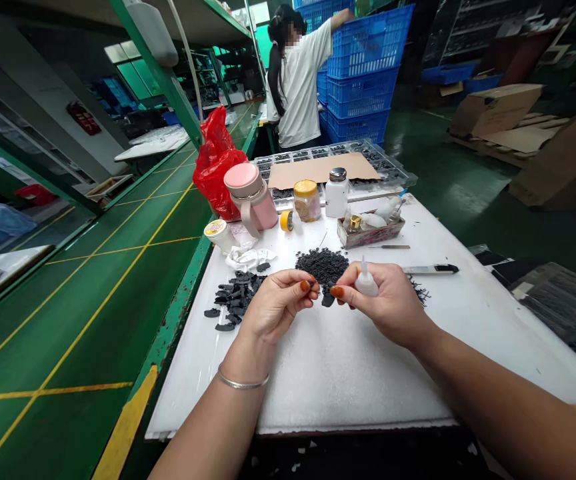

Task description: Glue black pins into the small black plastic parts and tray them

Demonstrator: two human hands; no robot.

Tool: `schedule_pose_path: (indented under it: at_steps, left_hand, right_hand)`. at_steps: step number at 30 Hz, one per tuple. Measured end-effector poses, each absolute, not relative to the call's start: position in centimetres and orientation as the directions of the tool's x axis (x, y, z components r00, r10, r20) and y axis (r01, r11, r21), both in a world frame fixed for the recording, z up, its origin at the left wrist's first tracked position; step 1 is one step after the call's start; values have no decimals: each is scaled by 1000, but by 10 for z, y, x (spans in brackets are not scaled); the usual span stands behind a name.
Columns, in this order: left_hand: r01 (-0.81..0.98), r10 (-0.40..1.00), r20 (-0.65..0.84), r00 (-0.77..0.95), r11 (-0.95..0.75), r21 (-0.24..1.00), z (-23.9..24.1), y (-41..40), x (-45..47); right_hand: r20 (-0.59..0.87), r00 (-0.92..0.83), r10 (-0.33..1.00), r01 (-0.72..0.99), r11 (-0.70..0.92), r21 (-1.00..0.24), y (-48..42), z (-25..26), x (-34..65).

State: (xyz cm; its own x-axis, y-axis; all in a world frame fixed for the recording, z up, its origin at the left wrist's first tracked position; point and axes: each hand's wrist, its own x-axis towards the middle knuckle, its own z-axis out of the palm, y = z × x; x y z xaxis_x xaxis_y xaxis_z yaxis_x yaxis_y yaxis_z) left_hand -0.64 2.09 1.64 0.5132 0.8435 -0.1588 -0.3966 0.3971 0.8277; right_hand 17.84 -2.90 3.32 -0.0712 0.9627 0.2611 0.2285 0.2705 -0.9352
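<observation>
My left hand is closed in a pinch, with a tiny black part just showing at the fingertips. My right hand is closed around a small white dropper bottle, its thin nozzle pointing up. Between that hand's thumb and finger is a flat black plastic piece. The two hands' fingertips are close together but apart, over the white work surface. Just behind them lies a heap of tiny black parts. Left of my left hand are curved black pieces, loosely piled.
Farther back stand a pink mug, yellow tape roll, yellow-lidded jar, white bottle and small box. A utility knife lies right. A co-worker reaches toward stacked blue crates.
</observation>
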Motion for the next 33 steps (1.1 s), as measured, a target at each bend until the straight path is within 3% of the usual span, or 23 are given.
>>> schedule_pose_path:
  at_steps: [4, 12, 33]
  left_hand:
    - [-408, 847, -151, 509, 392, 824, 15, 19, -5]
    - [-424, 837, -181, 516, 433, 796, 15, 17, -2]
    - [-390, 888, -159, 432, 343, 855, 13, 16, 3]
  right_hand:
    - [270, -71, 960, 220, 279, -935, -31, 34, 178]
    - [83, -101, 991, -34, 80, -996, -28, 33, 175]
    - [93, -59, 994, 46, 96, -994, -29, 35, 176]
